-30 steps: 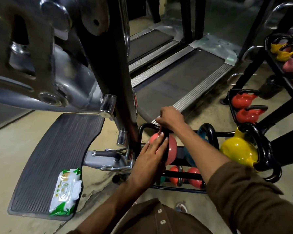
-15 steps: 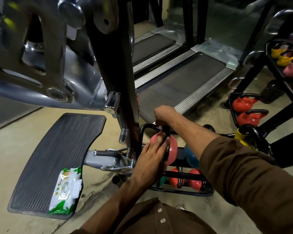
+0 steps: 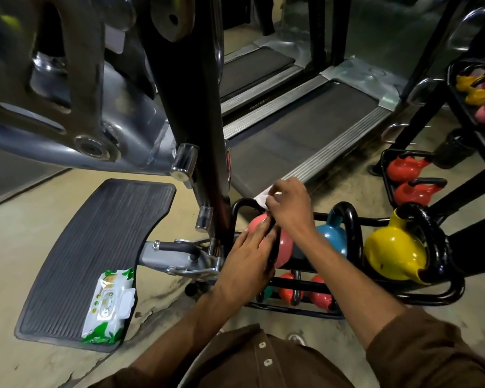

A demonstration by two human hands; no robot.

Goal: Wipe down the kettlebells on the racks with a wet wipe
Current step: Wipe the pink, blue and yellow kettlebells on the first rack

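Right grip (image 3: pixel 287 208) clamped on wipe (image 3: pixel 261 197). Left grip (image 3: pixel 247 259), just below it, lies flat, fingers straight, on kettlebell (image 3: pixel 285 245).

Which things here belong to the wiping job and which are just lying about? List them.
Job: wet wipe in the right hand; pink kettlebell under the left hand; blue kettlebell; yellow kettlebell; red kettlebells; rack; wipe pack.
Lying about: treadmill; ribbed footplate; machine frame.

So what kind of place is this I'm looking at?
Most likely a gym. Two grey-belted treadmills stand side by side, a black tubular metal rack holds a round yellow kettlebell and other coloured ones, and a large silver exercise machine frame stands nearby.
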